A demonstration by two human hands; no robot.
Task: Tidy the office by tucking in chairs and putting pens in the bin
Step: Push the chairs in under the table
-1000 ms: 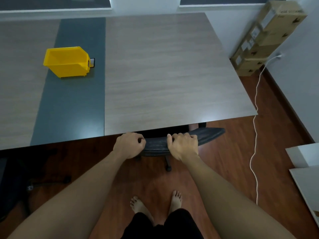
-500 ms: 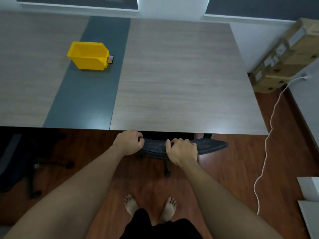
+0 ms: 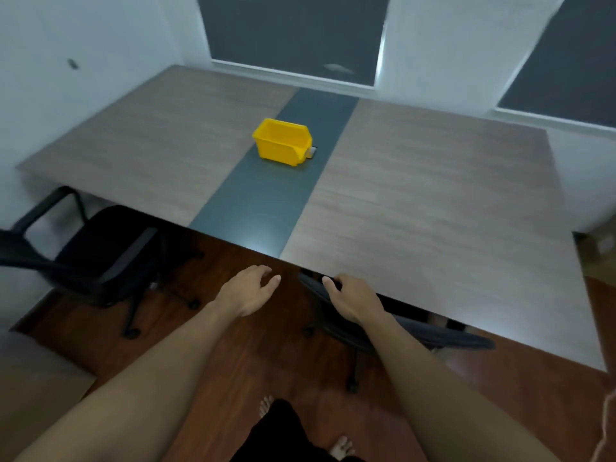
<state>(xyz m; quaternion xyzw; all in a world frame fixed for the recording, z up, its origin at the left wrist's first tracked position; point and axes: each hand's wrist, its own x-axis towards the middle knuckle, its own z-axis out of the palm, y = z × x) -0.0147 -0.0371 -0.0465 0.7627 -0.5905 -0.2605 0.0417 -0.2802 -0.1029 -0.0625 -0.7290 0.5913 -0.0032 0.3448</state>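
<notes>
A black office chair (image 3: pixel 433 338) stands tucked under the near edge of the long wooden table (image 3: pixel 433 211), only its backrest top and wheels showing. My right hand (image 3: pixel 353 300) still rests on the left end of that backrest, fingers curled over it. My left hand (image 3: pixel 248 290) is off the chair, hanging open over the floor to its left. A second black chair (image 3: pixel 96 255) stands pulled out at the left, turned away from the table. A yellow bin (image 3: pixel 282 142) sits on the table's dark centre strip. No pens are visible.
A small flat object (image 3: pixel 311 152) lies against the bin's right side. Dark windows run along the far wall. Red-brown wood floor lies between me and the left chair. A white cable (image 3: pixel 608 425) shows at the right edge. My bare feet are below.
My head has turned left, bringing the second chair into view. My left hand has let go of the backrest and opened; my right hand stays on it.
</notes>
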